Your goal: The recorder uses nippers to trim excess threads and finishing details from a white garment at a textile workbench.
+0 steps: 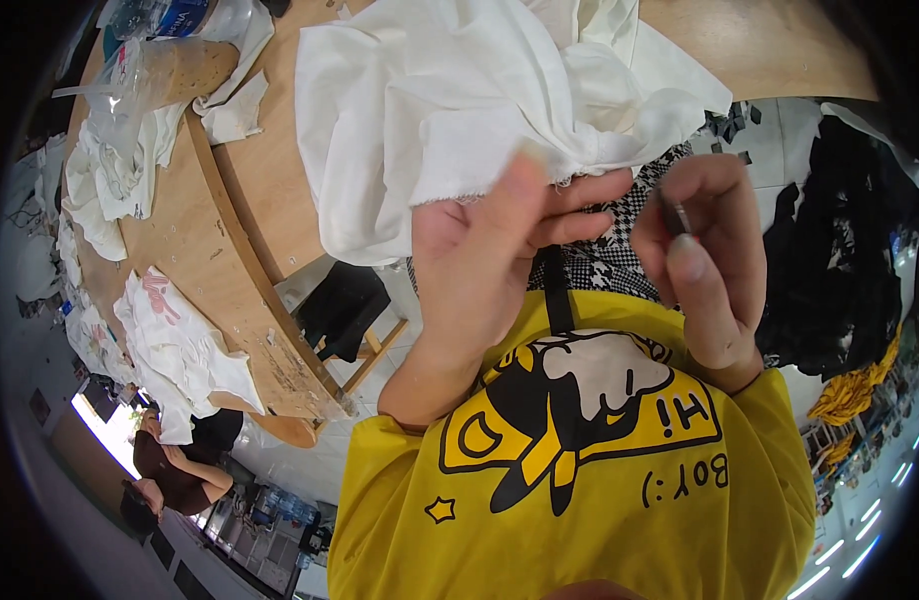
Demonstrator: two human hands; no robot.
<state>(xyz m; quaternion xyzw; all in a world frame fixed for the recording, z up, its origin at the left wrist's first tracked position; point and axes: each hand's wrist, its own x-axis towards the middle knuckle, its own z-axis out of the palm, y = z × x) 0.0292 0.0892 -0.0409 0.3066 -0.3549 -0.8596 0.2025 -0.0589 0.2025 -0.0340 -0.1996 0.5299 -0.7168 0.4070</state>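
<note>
White cloth (pixel 450 110), crumpled and frayed along one edge, lies heaped on a wooden table (pixel 250 190) and hangs over its near edge, where the person's left hand (pixel 490 260) grips a fold of it between thumb and curled fingers. Just beside it, the right hand (pixel 705 260) is closed in a pinch on a small dark metal tool (pixel 678 217); what kind of tool it is cannot be told. Both hands are raised in front of the person's chest, above a yellow shirt (pixel 580 470) with a black and white cartoon print. Between the hands, a black-and-white checked fabric (pixel 620 250) shows below the cloth.

Farther along the table, toward its left edge, lie more white garments (pixel 180 350), one with pink print, and another white pile (pixel 110 180). At the far left corner sits a clear plastic bottle (pixel 170 18). A wooden stool with dark cloth (pixel 345 305) stands under the table's near edge. To the right, a heap of black clothing (pixel 840 250) lies on the floor, with some yellow fabric (pixel 855 390) beside it.
</note>
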